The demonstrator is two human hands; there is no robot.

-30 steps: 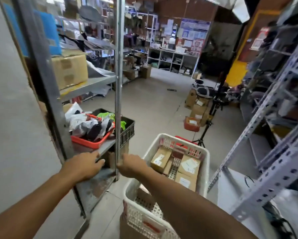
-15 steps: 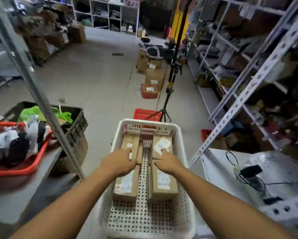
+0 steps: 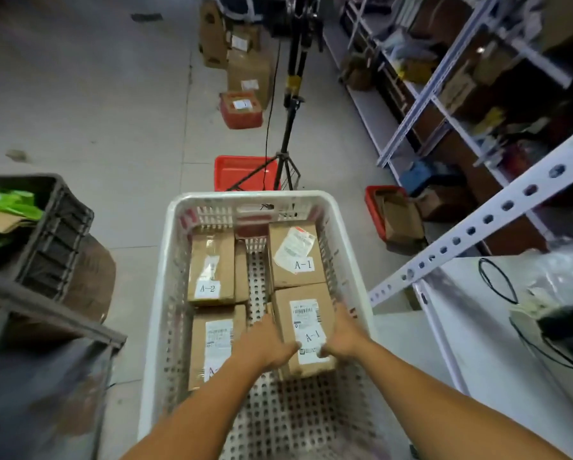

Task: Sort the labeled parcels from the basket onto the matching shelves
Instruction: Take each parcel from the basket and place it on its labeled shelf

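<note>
So I've got my left hand (image 3: 266, 346) and right hand (image 3: 343, 336) clamped on either side of the near A-1 parcel (image 3: 306, 330), down in the white basket (image 3: 255, 199). Two-sided grip since it's wedged between neighbours; the A-2 parcel (image 3: 210, 267) waits.

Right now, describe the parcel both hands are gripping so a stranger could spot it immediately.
Start at the white perforated plastic basket on the floor between the metal shelves. Four brown cardboard parcels lie in it; take the near right one, clasped between the left hand and right hand. Its long white shipping label reads A-1, and unlike the other A-1 box behind it, nearer the basket's far end, it is the one being held.
</note>
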